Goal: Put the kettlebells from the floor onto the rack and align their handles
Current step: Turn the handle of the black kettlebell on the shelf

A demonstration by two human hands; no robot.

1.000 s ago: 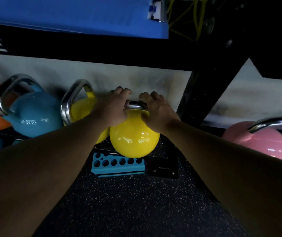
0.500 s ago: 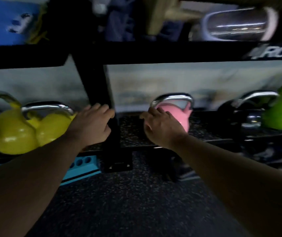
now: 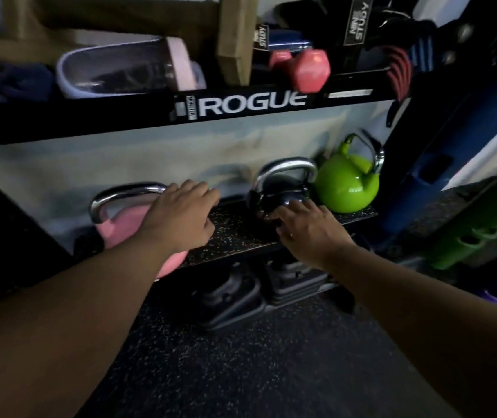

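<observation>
- Head view, looking down at a low black rack shelf [image 3: 241, 236] with a speckled mat, the landmark for all that follows.
- On the shelf, left end: pink kettlebell [image 3: 126, 227], chrome handle lying roughly along the shelf.
- Past mid-shelf: black kettlebell [image 3: 283, 191], handle turned at an angle to the pink one's.
- Far right end: green kettlebell [image 3: 346, 188], handle skewed again.
- Above the shelf, beside the pink handle's right end: left hand [image 3: 181, 215], fingers loosely spread, gripping nothing.
- At the black bell's front base: right hand [image 3: 304, 227], fingers spread, tips touching the bell; firm hold not evident.
- Likely step: squaring the black handle. Best done by gripping the handle, bracing the body with the other hand, twisting slowly in place, clear of the green bell.
</observation>
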